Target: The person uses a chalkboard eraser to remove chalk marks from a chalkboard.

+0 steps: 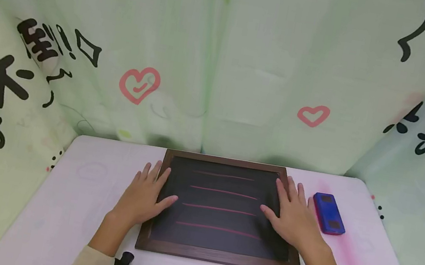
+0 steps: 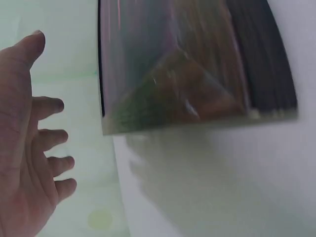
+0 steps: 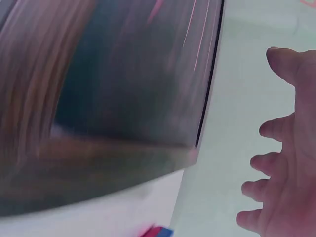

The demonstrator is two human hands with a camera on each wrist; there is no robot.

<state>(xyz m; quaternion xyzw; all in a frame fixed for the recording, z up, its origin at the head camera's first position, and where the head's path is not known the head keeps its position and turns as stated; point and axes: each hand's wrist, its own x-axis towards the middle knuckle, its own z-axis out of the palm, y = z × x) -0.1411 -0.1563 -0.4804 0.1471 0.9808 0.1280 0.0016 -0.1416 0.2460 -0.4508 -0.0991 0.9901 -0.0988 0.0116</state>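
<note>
A small blackboard (image 1: 214, 242) in a brown wooden frame lies on the table, with several pink chalk lines drawn across it. Over its left edge my left hand (image 1: 144, 196) is held with fingers spread. My right hand (image 1: 295, 213) spreads its fingers over the right edge, the thumb above the dark surface. In the left wrist view the left hand (image 2: 22, 143) appears raised apart from the board (image 2: 177, 94), palm bare. The right wrist view likewise shows the right hand (image 3: 286, 158) apart from the board's frame (image 3: 98, 168), holding nothing.
A blue chalkboard eraser (image 1: 328, 214) with a pink underside lies right of the board, beside the right hand. Pink dust smears the white tabletop (image 1: 362, 253) there. Pale green curtains (image 1: 267, 66) with black lettering and pink hearts enclose the table at the back and sides.
</note>
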